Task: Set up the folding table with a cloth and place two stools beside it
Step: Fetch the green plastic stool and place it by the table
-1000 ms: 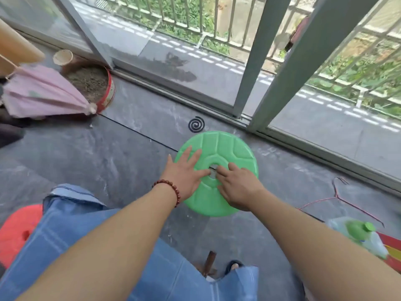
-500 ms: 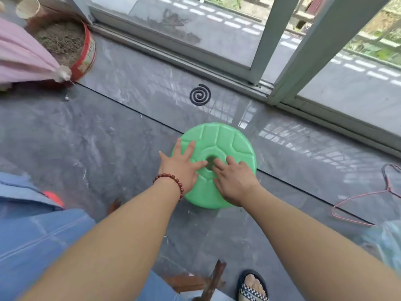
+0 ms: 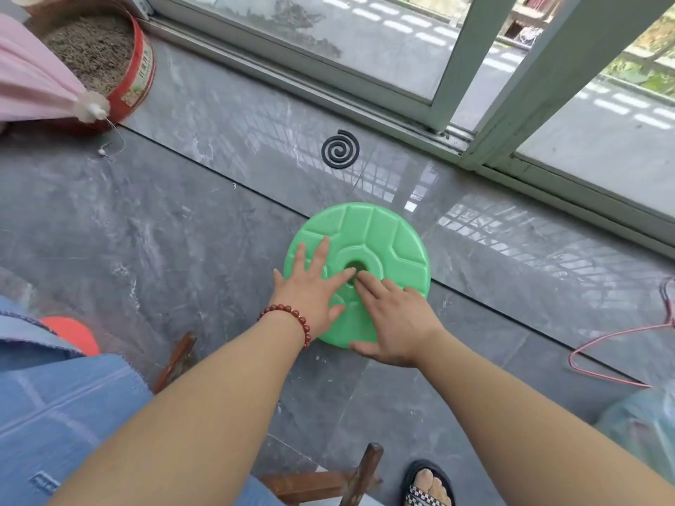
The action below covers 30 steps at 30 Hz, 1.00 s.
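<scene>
Nearest, at lower left, a blue checked cloth (image 3: 65, 414), with a round orange-red plastic stool (image 3: 73, 332) peeking past its edge. Out on the grey tiled floor (image 3: 182, 231) stands the round green plastic stool (image 3: 383, 235), both hands on top! Left hand (image 3: 310, 290) is spread flat, grip open, clasping nothing. Right hand (image 3: 394, 323) has its fingers straight and its thumb at the near rim. Beyond lies a black spiral mosquito coil (image 3: 340, 148).

We see the green stool (image 3: 380, 235) from above: round plastic seat w/ moulded panels & a centre hole, upright on the grey floor (image 3: 182, 250). Our left hand (image 3: 310, 290) & right hand (image 3: 394, 319) lie flat on its near half. The red stool (image 3: 73, 332), far left, is mostly hidden behind the blue cloth (image 3: 54, 414). Brown wooden table legs (image 3: 359, 472) poke out at the cloth's edge.
</scene>
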Motion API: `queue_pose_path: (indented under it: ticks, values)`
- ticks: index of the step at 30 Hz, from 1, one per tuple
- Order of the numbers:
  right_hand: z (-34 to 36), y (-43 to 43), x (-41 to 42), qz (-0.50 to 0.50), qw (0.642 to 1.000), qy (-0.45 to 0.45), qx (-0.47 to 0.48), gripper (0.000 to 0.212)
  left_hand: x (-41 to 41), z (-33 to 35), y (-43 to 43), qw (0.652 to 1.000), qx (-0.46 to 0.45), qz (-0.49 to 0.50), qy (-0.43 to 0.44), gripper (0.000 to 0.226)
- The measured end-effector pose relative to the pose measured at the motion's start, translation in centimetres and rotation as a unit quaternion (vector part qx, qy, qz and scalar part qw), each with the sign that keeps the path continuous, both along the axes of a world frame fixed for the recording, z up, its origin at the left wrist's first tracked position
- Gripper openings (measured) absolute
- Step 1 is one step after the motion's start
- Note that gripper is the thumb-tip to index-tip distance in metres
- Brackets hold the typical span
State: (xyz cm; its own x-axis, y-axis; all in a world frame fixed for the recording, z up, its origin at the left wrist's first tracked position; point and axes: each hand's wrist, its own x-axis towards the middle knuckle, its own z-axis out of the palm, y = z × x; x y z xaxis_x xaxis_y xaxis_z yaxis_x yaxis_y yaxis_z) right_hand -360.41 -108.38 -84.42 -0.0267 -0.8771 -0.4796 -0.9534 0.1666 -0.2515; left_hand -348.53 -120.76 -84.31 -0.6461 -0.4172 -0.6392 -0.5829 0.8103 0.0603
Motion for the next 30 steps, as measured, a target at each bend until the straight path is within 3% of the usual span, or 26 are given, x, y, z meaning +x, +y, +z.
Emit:
queue_pose_path:
  ticks: [3,8,16,25,30]
  values:
    - [0.2,0.2,-0.1,0.034,0.999,0.020,0.030,0.123,0.0,0.2,0.5,0.997,0.010,-0.078,-0.003,0.084]
    - [0.1,-0.6,-0.7,0.089,0.994,0.051,0.025,0.113,0.0,0.3,0.3,0.990,0.006,-0.132,-0.049,0.121]
    - [0.1,-1.2,-0.9,0.079,0.996,0.050,0.012,0.109,-0.4,0.4,-0.7,0.986,-0.034,-0.152,-0.064,0.106]
    - [0.4,-1.8,-0.9,0.026,0.999,0.028,0.019,0.113,-1.0,0.7,-0.8,0.983,-0.066,-0.149,-0.081,0.112]
    - [2.4,-1.5,-1.5,-0.011,1.000,0.002,-0.017,0.100,-1.0,2.3,0.0,0.991,-0.053,-0.111,-0.052,0.111]
